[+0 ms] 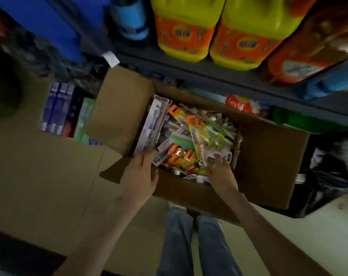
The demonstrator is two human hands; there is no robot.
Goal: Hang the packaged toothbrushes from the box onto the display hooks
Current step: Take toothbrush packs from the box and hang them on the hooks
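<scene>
Down on the floor [39, 176], jammed right under the shelf [209, 76]: open cardboard box [119, 110] with side flaps splayed out left and right. Hemmed in on the far side by that shelf edge, with yellow detergent jugs [189, 26] up on it. Boxed in on the left by toothpaste cartons [57, 110] just beside the flap, and on the right by a black bag [320, 188] against the other flap. Only real open room over the bare floor at near left. Jeans [189, 246] just beside the near wall, seen from straight above.

Reaching in over the near rim with both forearms, palms down. Got the left grip [141, 172] at the near-left corner, fingertips touching the low end of a white pack [153, 124]. Too blurry there, so can't tell if clenched on it or just resting. Got the right grip [221, 172] toward the near-right corner, fingers bent over and grasping a pale pink pack [218, 154] on top of the pile.

Stuffed with packaged toothbrushes [199, 132], every one of them inside the box. Mostly lying flat and criss-crossed at all sorts of diagonals. White pack up on its edge along the left wall, long axis running near to far, far end toward the shelf. Can't make out the pink pack's long axis in the blur.
</scene>
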